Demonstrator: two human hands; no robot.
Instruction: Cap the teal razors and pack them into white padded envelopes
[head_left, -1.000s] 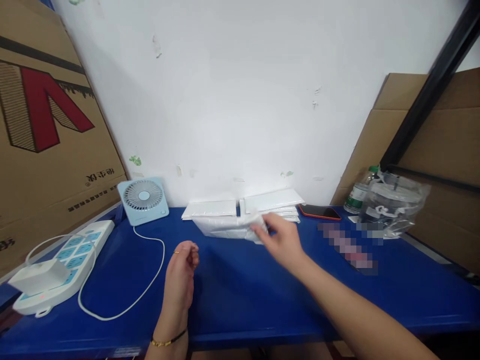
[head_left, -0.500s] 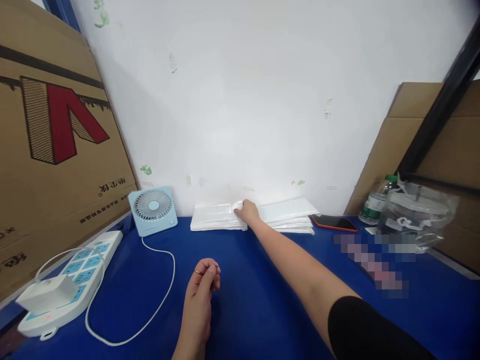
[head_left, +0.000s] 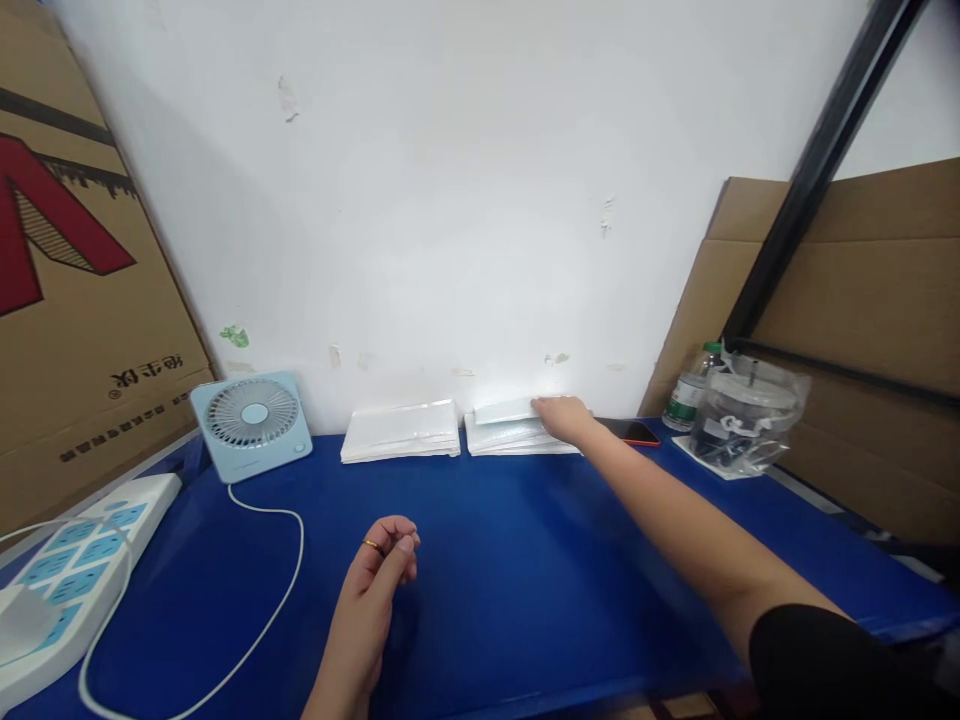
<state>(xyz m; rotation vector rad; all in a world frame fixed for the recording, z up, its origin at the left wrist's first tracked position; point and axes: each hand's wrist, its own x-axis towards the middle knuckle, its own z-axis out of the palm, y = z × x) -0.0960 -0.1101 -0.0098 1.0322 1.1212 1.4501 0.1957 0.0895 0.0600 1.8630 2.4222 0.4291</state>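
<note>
My right hand (head_left: 564, 416) reaches to the back of the blue table, its fingers closed on the right end of a flat white packet (head_left: 506, 409). That packet lies uppermost on the right stack of white packets (head_left: 517, 440). A second stack of white packets (head_left: 401, 432) sits just to the left, with a narrow gap between the two. My left hand (head_left: 379, 565) hovers over the front of the table, fingers curled in against the thumb, a ring on one finger. I see nothing in it.
A light blue fan (head_left: 253, 420) and a white power strip (head_left: 86, 565) with its cable stand left, beside a cardboard box (head_left: 90, 330). At right are a red-edged phone (head_left: 634, 431), a water bottle (head_left: 684, 395) and a bagged clear container (head_left: 739, 420). A white wall (head_left: 450, 200) closes the back.
My right hand has moved from the left stack's right end to the right stack. The view has turned to the right. My left hand keeps its curled pose.
</note>
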